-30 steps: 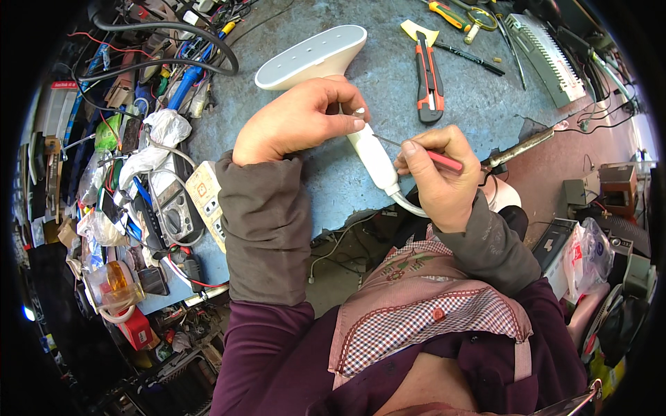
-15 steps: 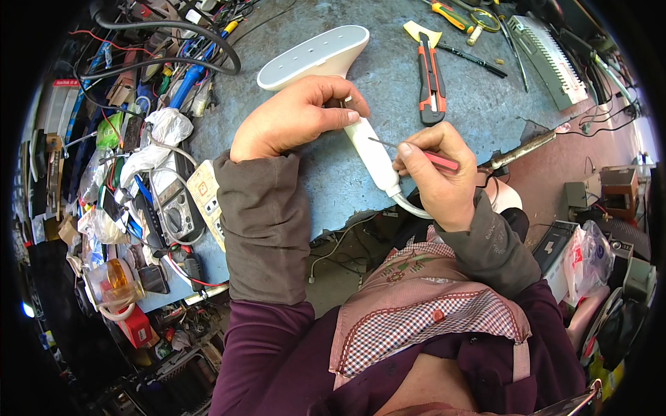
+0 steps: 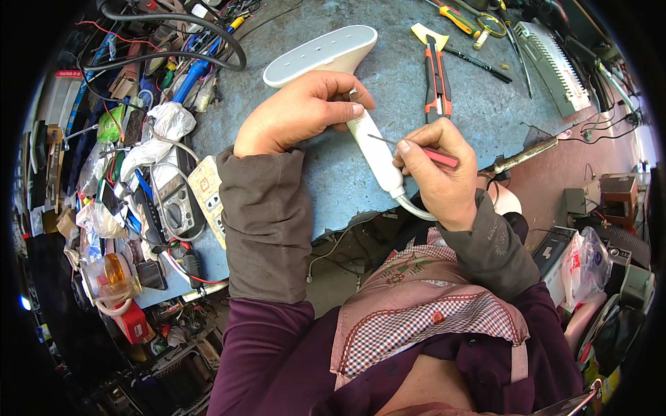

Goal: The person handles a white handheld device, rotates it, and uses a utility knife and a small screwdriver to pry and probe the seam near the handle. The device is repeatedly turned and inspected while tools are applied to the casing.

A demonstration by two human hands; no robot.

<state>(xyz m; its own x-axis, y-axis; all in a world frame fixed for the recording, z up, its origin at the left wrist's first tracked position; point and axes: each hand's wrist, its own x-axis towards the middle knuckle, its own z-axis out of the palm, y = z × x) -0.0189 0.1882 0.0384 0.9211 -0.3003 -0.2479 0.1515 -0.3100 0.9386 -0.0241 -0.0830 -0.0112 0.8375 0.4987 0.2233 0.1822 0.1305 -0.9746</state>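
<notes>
A white handheld appliance (image 3: 376, 156) slants across the workbench, with a long handle, a cord at its lower end and a wide oval head that has a grey face with several small holes. My left hand (image 3: 305, 111) is closed round the neck and upper handle, thumb on top. In my right hand (image 3: 437, 166) is a thin screwdriver (image 3: 440, 158) with a red handle, pinched between thumb and fingers. Its slim shaft points left, and the tip lies over or against the handle; contact cannot be made out. My right fingers are beside the lower handle.
On the blue bench (image 3: 277, 187) lie a red and black utility knife (image 3: 437, 83), a black pen (image 3: 479, 64) and orange-handled pliers (image 3: 460, 21). A metal-cased unit (image 3: 551, 66) is at the far right. Left are a multimeter (image 3: 182, 211), a power strip (image 3: 208, 194) and tangled cables.
The whole scene has shifted slightly to the right in view. Both hands keep their grips, and the screwdriver stays at the appliance's handle.
</notes>
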